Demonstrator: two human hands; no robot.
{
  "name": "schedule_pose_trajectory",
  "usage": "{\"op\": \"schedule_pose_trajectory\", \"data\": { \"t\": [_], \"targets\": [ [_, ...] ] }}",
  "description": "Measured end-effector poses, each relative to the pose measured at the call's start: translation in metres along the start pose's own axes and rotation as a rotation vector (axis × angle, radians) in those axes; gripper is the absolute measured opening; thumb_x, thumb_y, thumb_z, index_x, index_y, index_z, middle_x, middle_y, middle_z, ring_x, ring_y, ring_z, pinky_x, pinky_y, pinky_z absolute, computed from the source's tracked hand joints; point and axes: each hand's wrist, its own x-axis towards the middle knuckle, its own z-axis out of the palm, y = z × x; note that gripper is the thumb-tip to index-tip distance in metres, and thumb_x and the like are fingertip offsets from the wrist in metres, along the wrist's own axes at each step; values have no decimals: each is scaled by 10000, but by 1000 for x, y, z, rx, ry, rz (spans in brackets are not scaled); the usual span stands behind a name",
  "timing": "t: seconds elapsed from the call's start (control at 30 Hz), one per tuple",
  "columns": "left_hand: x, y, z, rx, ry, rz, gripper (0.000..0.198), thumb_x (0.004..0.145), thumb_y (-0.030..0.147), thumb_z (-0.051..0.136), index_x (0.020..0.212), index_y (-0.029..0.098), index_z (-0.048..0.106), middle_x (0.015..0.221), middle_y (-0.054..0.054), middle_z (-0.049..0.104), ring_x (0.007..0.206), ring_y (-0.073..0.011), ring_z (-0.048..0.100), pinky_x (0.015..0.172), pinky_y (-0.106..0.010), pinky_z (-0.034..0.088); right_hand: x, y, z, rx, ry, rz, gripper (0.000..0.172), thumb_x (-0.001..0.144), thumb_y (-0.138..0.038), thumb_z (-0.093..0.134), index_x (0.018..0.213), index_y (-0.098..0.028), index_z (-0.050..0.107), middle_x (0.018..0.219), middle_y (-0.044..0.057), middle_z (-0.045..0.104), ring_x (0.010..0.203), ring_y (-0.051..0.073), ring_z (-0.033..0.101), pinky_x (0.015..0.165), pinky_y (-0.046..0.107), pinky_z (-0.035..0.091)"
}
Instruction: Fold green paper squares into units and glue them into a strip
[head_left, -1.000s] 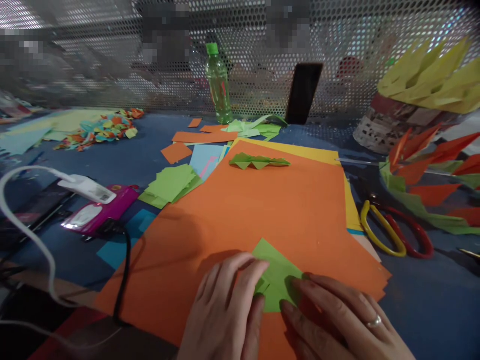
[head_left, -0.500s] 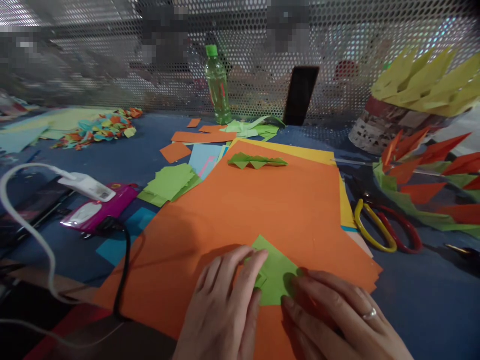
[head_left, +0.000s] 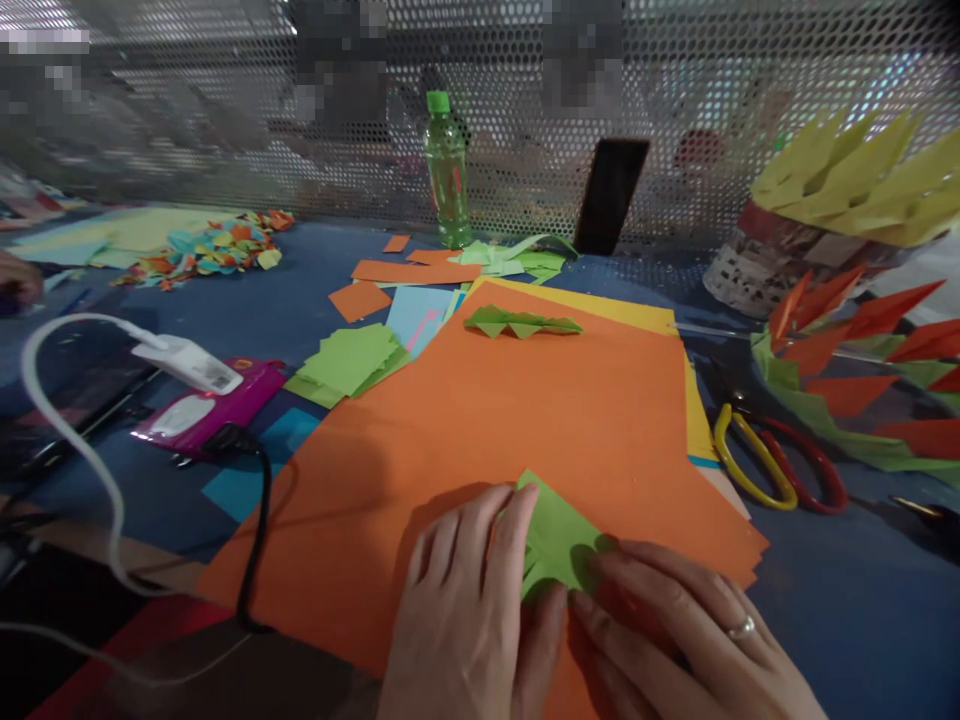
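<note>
Green folded paper (head_left: 561, 540) lies on the near part of a large orange sheet (head_left: 525, 420) that covers the blue bench (head_left: 862, 600). The left hand (head_left: 469, 615) rests flat over the paper's left edge, and its thumb touches the lower edge. The right hand (head_left: 675, 645), with a ring (head_left: 742, 627), presses fingertips on the paper's right corner. Neither grip is clenched: the fingers lie stretched, pressing down. Yellow and red scissors (head_left: 780, 470) lie to the right, off the sheet. A stack of green squares (head_left: 349, 362) sits at the sheet's far left.
</note>
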Motion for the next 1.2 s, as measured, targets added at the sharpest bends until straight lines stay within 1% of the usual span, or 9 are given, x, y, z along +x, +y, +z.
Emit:
{"op": "schedule_pose_trajectory", "data": {
  "t": [0.1, 0.33, 0.5, 0.63, 0.77, 0.87, 0.97, 1.07, 1.2],
  "targets": [
    [-1, -1, -4, -53, -16, -9, 515, 974, 188, 497, 1476, 157, 385, 1383, -107, 523, 1187, -272, 498, 944, -404, 410, -9, 4, 4, 26, -67, -60, 173, 950, -346, 643, 1052, -327, 781, 1105, -7, 777, 997, 191, 744, 783, 265, 580],
    [-9, -7, -5, -99, -31, 2, 538, 965, 54, 394, 1488, 175, 374, 1412, -86, 512, 1240, -234, 484, 1001, -386, 418, -20, 0, 7, 40, -84, -10, 189, 942, -324, 645, 1092, -327, 760, 1181, -3, 748, 1080, 236, 710, 803, 346, 568],
    [-13, -11, -5, -82, 0, 37, 548, 973, 45, 315, 1500, 181, 379, 1435, -77, 507, 1250, -232, 494, 989, -394, 447, -19, 0, 5, 52, -96, 14, 197, 910, -313, 676, 1089, -325, 757, 1163, 2, 751, 1065, 249, 711, 774, 356, 582],
    [-13, -10, -6, -105, 38, 17, 547, 970, 39, 345, 1503, 160, 371, 1469, -77, 477, 1328, -206, 448, 1051, -355, 424, -16, 1, 7, 43, -106, -3, 209, 901, -298, 680, 1095, -315, 756, 1156, 21, 753, 1056, 261, 714, 770, 366, 592],
    [-18, -13, -3, -153, 168, -23, 443, 987, 118, 478, 1428, 124, 444, 1432, -103, 494, 1327, -182, 457, 1063, -280, 408, -16, 0, 8, 43, -99, -1, 204, 888, -284, 695, 1080, -309, 759, 1141, 31, 755, 1039, 263, 719, 754, 363, 600],
    [-23, -19, -2, -166, 247, 26, 310, 971, 145, 567, 1280, 136, 577, 1287, -93, 602, 1186, -192, 549, 1030, -299, 420, -16, 1, 7, 46, -112, -22, 220, 890, -295, 688, 1100, -304, 754, 1153, 37, 751, 1040, 265, 720, 743, 357, 607],
    [-24, -23, -3, -158, 260, 155, 217, 957, 131, 585, 1157, 147, 669, 1176, -69, 685, 1094, -202, 601, 1060, -351, 393, -17, 2, 7, 39, -122, -35, 240, 883, -294, 689, 1114, -308, 750, 1162, 41, 749, 1038, 276, 723, 744, 370, 612],
    [-26, -25, -2, -107, 208, 241, 242, 983, 160, 561, 1189, 140, 687, 1175, -57, 717, 1102, -207, 621, 1131, -391, 324, -18, 3, 6, 30, -113, -31, 257, 865, -275, 703, 1116, -310, 749, 1151, 51, 753, 1032, 287, 726, 732, 381, 614],
    [-32, -24, 4, -63, 200, 237, 284, 1031, 228, 509, 1243, 161, 685, 1206, -48, 720, 1135, -202, 614, 1180, -399, 258, -12, -1, 5, 33, -88, -47, 237, 866, -228, 683, 1085, -281, 756, 1098, 65, 768, 985, 277, 741, 711, 364, 619]
  ]
}}
